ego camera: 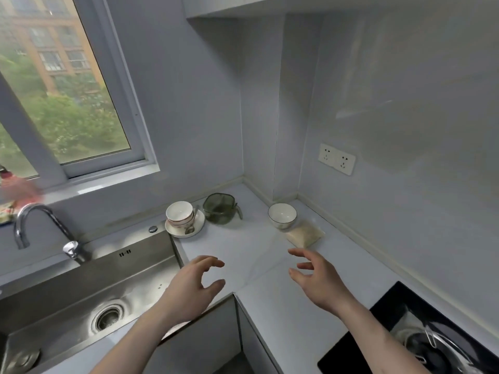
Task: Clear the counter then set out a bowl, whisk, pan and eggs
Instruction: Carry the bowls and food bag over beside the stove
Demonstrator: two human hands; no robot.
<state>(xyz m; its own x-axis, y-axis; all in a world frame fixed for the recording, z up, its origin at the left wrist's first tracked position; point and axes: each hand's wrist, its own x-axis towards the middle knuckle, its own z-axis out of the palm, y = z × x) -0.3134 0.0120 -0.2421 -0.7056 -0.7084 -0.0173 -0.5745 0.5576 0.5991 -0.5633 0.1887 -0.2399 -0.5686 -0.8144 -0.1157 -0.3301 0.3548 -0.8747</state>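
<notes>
My left hand [195, 287] and my right hand [317, 279] hover over the white corner counter [256, 255], both empty with fingers spread. Beyond them stands a white bowl [282, 215] with a dark rim, and a clear bag of pale grains [305, 234] lies just in front of it. A stack of white bowls [180, 214] sits on a white plate [172, 230] with a spoon beside it. A green glass container [219, 208] with a handle stands next to that stack. No whisk, pan or eggs are clearly in view.
A steel sink [81, 300] with a chrome faucet [32, 225] lies to the left under the window. A black cooktop [405, 333] with a metal stand is at the lower right. A double wall socket [336, 159] sits above the counter.
</notes>
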